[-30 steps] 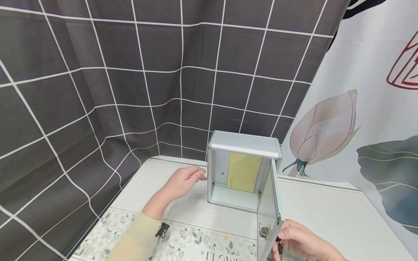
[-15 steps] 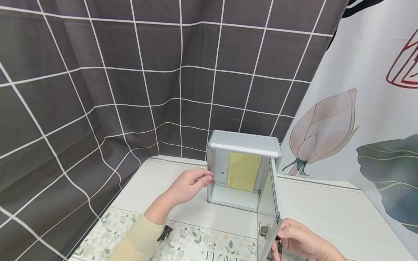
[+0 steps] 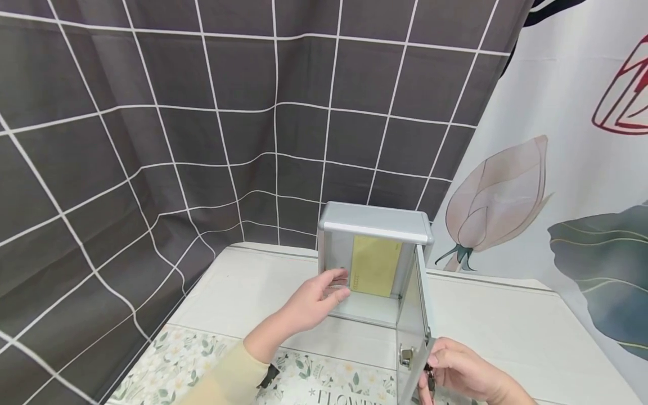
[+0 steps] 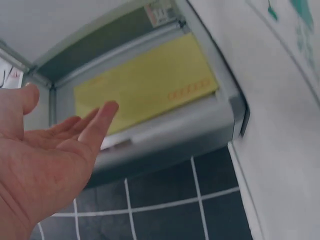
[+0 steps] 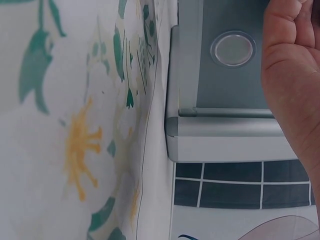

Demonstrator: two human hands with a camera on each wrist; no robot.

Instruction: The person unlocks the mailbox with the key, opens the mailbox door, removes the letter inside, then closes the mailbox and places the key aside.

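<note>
A grey metal box (image 3: 377, 220) stands upright, its door (image 3: 412, 315) swung out toward the front. Inside, a yellow envelope (image 3: 374, 264) leans against the back wall; it also shows in the left wrist view (image 4: 150, 82). My left hand (image 3: 316, 298) reaches into the box opening, fingers relaxed and holding nothing, just left of the envelope. In the left wrist view the hand (image 4: 55, 155) has its palm turned up. My right hand (image 3: 463, 368) pinches the door's free edge beside the lock (image 3: 406, 356), with something dark, perhaps keys, at the fingers.
The box stands on a table (image 3: 486, 315) with a white cover and a flowered cloth (image 3: 187, 354) along its front. A dark curtain with white grid lines (image 3: 243, 129) hangs behind and to the left, and a white flower-print curtain (image 3: 572, 169) to the right.
My left hand has moved right, from beside the box into its opening. The right hand stays on the door edge, and the whole head view has shifted slightly.
</note>
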